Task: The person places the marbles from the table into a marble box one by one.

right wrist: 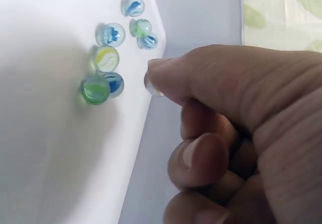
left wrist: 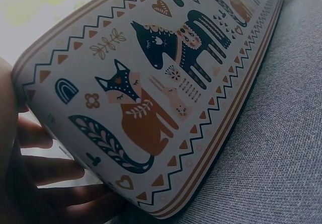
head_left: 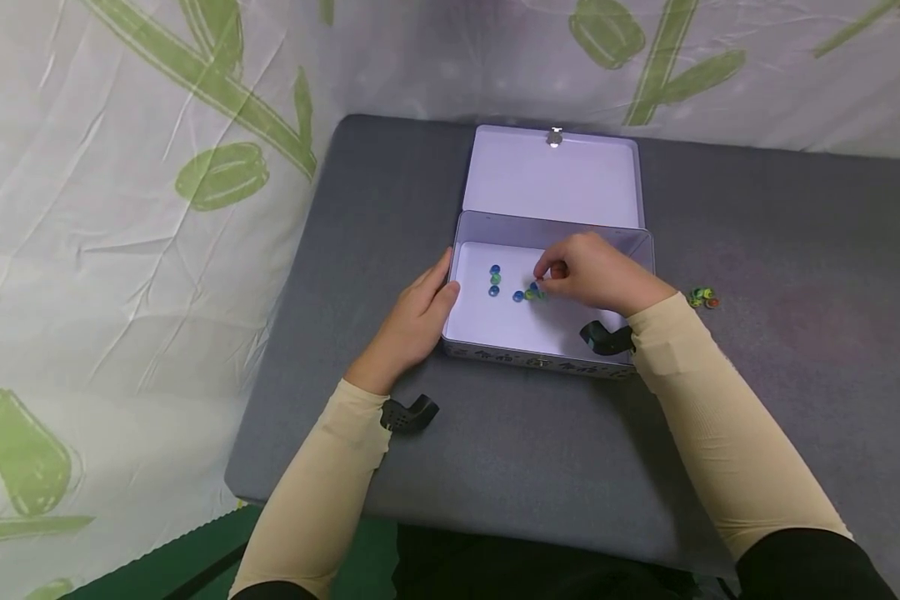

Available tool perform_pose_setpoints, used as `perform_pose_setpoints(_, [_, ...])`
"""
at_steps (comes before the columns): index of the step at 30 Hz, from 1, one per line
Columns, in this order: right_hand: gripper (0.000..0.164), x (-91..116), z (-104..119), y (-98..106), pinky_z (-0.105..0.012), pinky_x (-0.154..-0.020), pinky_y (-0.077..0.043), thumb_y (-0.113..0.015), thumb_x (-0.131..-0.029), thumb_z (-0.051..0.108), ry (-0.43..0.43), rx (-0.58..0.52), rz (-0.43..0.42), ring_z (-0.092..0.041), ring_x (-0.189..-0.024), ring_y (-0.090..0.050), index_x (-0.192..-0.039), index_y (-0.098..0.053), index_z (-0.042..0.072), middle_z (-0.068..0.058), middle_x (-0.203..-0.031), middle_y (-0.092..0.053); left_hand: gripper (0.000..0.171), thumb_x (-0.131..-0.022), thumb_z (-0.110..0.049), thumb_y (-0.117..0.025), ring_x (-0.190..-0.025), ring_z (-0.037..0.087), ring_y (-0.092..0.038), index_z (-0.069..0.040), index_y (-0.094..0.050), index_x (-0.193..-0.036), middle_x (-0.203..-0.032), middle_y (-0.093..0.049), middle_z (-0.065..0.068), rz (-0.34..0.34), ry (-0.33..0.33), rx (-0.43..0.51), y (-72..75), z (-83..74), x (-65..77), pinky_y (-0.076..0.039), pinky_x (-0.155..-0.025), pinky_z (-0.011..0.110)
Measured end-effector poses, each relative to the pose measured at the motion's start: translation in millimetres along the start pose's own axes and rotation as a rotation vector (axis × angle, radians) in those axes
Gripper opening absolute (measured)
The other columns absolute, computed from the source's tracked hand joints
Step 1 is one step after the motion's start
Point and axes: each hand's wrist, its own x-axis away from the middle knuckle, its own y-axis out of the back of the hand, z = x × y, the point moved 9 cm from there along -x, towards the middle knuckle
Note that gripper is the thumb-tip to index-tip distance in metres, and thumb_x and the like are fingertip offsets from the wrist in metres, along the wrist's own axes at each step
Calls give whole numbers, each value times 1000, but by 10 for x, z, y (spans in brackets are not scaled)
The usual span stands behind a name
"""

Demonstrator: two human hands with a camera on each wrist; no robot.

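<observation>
A metal box (head_left: 495,329), white inside with folk-art animals printed on its front, lies with its lid (head_left: 555,179) folded back. My left hand (head_left: 414,323) rests along the left end of the box, fingers fairly straight against the outer wall and thumb at the rim. Inside, three glass marbles (head_left: 496,279) make a short row at left, and several blue, green and yellow ones (right wrist: 106,59) cluster nearer the middle. Over that cluster, my right hand (head_left: 596,271) pinches a marble (right wrist: 154,86) between thumb and fingertip, mostly hidden by the thumb.
Several loose marbles (head_left: 701,297) sit on the grey tabletop (head_left: 795,250), right of the box and close to my right forearm. A metal clasp (head_left: 554,137) sticks up from the lid's far edge. A curtain with green leaves (head_left: 420,58) borders the table behind and at left.
</observation>
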Motion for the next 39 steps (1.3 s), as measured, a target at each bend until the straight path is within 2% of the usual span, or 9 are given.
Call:
perform_pose_setpoints(7, [8,7,-3,-48,-30,-59,-37,-73,-94,3,5,18,43,-17,-67,-47,-98,-79,1,-4,-70,-56,61,-113,-30,-39,-159,21,-26,-6,-24,-167,-172,-29,11,-2,-3,7,-11,-21,-7,-22,-129,41])
perform_pose_setpoints(20, [10,50,-38,-30,-30,-59,-37,-74,-94,3,-4,31,44,-18,-66,-48,-102,-79,-1,-5,-72,-57,61,-113,-32,-39,-159,17,-23,-7,-24,-167,-173,-27,9,8,16,3,-52,-65,-18,-22,-129,39])
perform_pose_setpoints(32, [16,106,-40,71,-34,-60,-38,-74,-95,4,-17,6,-26,-19,-64,-47,-109,-79,-2,-6,-68,-57,61,-113,-31,-39,-159,20,-24,-8,-24,-167,-173,-27,9,16,20,-1,-70,-38,-22,-21,-129,40])
perform_pose_setpoints(39, [18,255,-7,262,-36,-64,-41,-73,-96,6,-22,14,-108,-22,-70,-50,-111,-79,-1,-8,-74,-59,61,-113,-33,-39,-159,20,-25,-10,-24,-168,-172,-29,8,18,24,6,-81,15,-23,-22,-129,41])
